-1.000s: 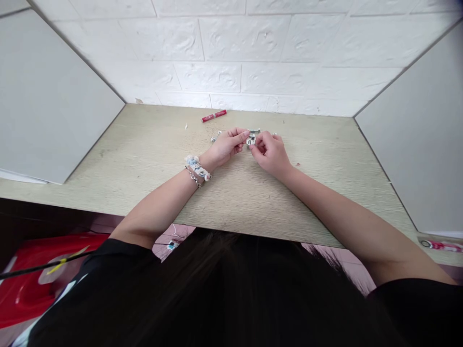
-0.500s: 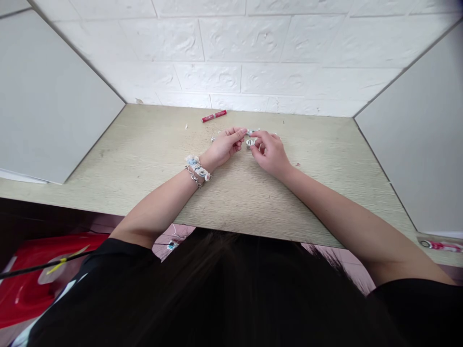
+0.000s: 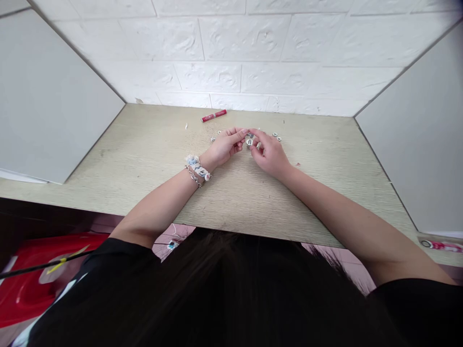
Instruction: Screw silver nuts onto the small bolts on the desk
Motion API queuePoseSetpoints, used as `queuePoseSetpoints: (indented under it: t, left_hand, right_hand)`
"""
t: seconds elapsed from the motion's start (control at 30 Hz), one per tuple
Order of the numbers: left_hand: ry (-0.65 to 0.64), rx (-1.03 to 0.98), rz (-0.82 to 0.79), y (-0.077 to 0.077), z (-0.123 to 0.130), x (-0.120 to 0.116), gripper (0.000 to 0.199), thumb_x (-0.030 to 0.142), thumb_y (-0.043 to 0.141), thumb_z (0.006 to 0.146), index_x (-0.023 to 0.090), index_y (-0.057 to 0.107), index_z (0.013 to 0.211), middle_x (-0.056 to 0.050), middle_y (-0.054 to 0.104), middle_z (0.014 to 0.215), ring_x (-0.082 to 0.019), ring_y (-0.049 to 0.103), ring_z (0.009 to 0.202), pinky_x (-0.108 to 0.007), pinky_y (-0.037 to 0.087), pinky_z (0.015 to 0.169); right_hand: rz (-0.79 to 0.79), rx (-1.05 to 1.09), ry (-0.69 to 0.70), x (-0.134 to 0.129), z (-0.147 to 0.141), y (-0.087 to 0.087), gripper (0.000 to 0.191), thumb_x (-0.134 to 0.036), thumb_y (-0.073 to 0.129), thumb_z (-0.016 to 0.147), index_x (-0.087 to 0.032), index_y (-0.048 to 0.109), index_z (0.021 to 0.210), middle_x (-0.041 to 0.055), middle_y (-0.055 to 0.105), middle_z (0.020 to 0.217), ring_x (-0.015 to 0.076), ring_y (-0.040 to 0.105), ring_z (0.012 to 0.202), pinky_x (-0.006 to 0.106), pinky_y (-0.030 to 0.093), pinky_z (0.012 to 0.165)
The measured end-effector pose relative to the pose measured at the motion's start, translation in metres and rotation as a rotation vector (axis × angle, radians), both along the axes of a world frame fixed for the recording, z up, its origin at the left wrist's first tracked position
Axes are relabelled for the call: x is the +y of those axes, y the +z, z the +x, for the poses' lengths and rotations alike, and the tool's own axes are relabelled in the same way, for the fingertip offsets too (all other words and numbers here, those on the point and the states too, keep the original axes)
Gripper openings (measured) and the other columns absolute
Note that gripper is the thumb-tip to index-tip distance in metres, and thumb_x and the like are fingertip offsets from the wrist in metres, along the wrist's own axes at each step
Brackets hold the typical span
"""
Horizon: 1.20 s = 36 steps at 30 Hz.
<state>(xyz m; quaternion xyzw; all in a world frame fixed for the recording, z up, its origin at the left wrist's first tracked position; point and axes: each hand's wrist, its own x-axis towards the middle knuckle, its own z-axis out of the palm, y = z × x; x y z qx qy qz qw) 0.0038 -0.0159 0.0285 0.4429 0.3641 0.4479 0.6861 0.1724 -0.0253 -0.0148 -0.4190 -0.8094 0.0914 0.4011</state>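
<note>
The fingers of our left hand (image 3: 224, 146) and right hand (image 3: 270, 151) bend close together at their tips over small metal pieces (image 3: 249, 142), which sit between the two hands; we cannot tell whether either set is clamped on them. Two nuts (image 3: 277, 137) lie on the table (image 3: 231, 197) beside our right hand, and a red tube (image 3: 213, 116) lies beyond our left, near the wall (image 3: 240, 43).
</note>
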Motion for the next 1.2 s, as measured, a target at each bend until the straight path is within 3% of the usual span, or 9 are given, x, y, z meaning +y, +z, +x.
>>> queuePoseSetpoints:
  t: [0.17,0.37,0.87,1.2]
  left_hand:
    - [-0.008,-0.038,-0.013,0.0001,0.0002,-0.0002,0.020,0.017,0.063,0.095,0.012,0.062,0.075,0.007,0.052,0.057,0.000,0.047,0.048,-0.011,0.041,0.052]
    - [0.046,-0.055,-0.009,-0.0018,-0.0012,0.0043,0.019,0.017,0.063,0.095,0.013,0.062,0.076,0.007,0.053,0.056,0.000,0.048,0.049,-0.012,0.041,0.054]
    - [0.043,-0.019,-0.018,0.0010,-0.0004,0.0016,0.024,0.022,0.066,0.093,0.013,0.059,0.072,0.007,0.051,0.057,-0.001,0.047,0.049,-0.014,0.040,0.053]
    - [0.029,-0.017,-0.046,0.0011,-0.0013,0.0024,0.026,0.021,0.062,0.095,0.013,0.058,0.071,0.006,0.053,0.057,0.000,0.047,0.047,-0.013,0.039,0.052]
  right_hand:
    - [-0.081,0.077,-0.006,0.0027,0.0013,-0.0004,0.038,-0.024,0.050,0.092,-0.022,0.058,0.129,0.0033,0.067,0.090,0.0156,0.057,0.065,0.034,0.052,0.071]
    - [-0.019,0.061,0.040,0.0011,0.0000,0.0004,0.032,-0.022,0.048,0.090,-0.020,0.065,0.117,0.0068,0.070,0.095,0.0179,0.062,0.076,0.033,0.053,0.070]
    - [-0.058,-0.012,0.060,-0.0051,-0.0007,0.0024,0.048,-0.020,0.048,0.090,-0.024,0.051,0.137,0.0056,0.068,0.101,0.0198,0.065,0.084,0.035,0.054,0.076]
    - [-0.101,-0.038,0.045,-0.0045,0.0004,0.0016,0.051,-0.023,0.050,0.089,-0.023,0.047,0.140,0.0029,0.067,0.089,0.0177,0.061,0.070,0.033,0.050,0.067]
